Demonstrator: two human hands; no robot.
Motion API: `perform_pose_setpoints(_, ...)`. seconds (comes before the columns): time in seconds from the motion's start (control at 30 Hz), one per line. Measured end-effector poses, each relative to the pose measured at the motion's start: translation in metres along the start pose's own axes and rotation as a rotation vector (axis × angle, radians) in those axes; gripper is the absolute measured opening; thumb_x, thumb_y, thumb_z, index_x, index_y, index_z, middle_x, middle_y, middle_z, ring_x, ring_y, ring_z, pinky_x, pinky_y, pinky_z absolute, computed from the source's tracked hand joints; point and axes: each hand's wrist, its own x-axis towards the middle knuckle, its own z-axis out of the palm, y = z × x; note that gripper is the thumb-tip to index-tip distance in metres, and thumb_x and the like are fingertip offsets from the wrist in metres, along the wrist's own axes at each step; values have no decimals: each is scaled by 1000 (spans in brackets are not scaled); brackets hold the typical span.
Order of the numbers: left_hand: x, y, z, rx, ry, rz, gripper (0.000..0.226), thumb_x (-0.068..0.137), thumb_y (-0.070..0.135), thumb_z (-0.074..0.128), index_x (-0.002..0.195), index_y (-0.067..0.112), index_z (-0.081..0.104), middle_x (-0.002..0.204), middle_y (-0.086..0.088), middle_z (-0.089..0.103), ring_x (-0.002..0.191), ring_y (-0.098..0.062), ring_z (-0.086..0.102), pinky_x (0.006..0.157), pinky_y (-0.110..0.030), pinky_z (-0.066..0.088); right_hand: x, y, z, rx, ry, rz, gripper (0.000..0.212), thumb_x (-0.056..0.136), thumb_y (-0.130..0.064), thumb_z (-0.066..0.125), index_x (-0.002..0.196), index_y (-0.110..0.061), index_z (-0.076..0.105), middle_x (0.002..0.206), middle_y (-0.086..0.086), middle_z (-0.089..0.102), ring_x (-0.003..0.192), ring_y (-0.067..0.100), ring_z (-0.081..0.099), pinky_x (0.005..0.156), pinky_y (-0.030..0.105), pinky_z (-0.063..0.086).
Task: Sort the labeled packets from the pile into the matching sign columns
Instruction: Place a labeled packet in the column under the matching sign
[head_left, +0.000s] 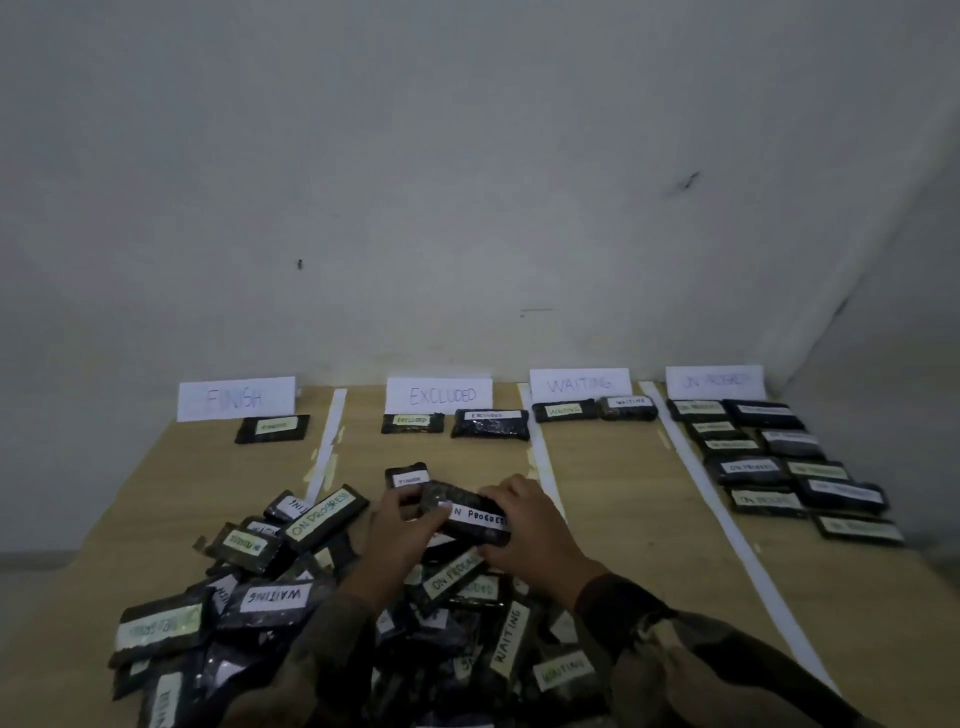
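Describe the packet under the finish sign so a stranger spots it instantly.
On the wooden table, find the white FINISH sign at far left. One dark packet lies before it, alone in its column.

A plain, pale grey far wall (467, 156) fills most of the view. It meets a right wall (914, 270) in a corner at the far right. The far wall carries a small dark speck (300, 264) left of centre, a dark smudge (688, 182) higher up to the right, and a short faint scratch (535, 310) lower down. A light wooden table (623, 519) stands pushed against both walls. Past its left edge lies a grey area crossed by a paler band (31, 558); floor or skirting, unclear. The light is dim and bluish.
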Motion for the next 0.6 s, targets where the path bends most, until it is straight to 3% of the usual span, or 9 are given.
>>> perform_pose_setpoints(0.13, 4, -10, 20, 334, -65, 267, 45, 88, 23, 63, 129, 18, 45, 126, -4, 52, 114, -23, 53, 92, -35, 45, -29, 37, -19, -97, 19, 119, 63, 76, -35, 67, 133, -18, 47, 120, 5, 47, 110, 24, 43, 88, 33, 39)
perform_pose_setpoints(0.27, 5, -12, 57, 691, -112, 521, 49, 83, 20, 61, 130, 16, 48, 129, -6, 52, 119, -23, 47, 99, -33, 39, -66, 81, -37, -138, 34, 248, 58, 76, -27, 63, 132, -18, 48, 120, 5, 48, 109, 23, 45, 86, 31, 41)
perform_pose_setpoints(0.43, 3, -10, 120, 910, -216, 749, 53, 69, 24, 54, 120, 10, 59, 114, -11, 61, 106, -31, 57, 88, -39, 47, -106, 133, -61, -166, 55, 352, 57, 75, -21, 63, 130, -16, 50, 120, 5, 51, 107, 25, 48, 85, 32, 41)
perform_pose_setpoints(0.6, 4, -8, 183, 1031, -270, 841, 54, 61, 34, 64, 112, 17, 64, 108, -4, 65, 101, -27, 63, 79, -41, 54, -134, 187, -87, -234, 28, 414, 61, 69, -24, 68, 128, -18, 55, 119, 4, 56, 105, 26, 54, 89, 34, 43)
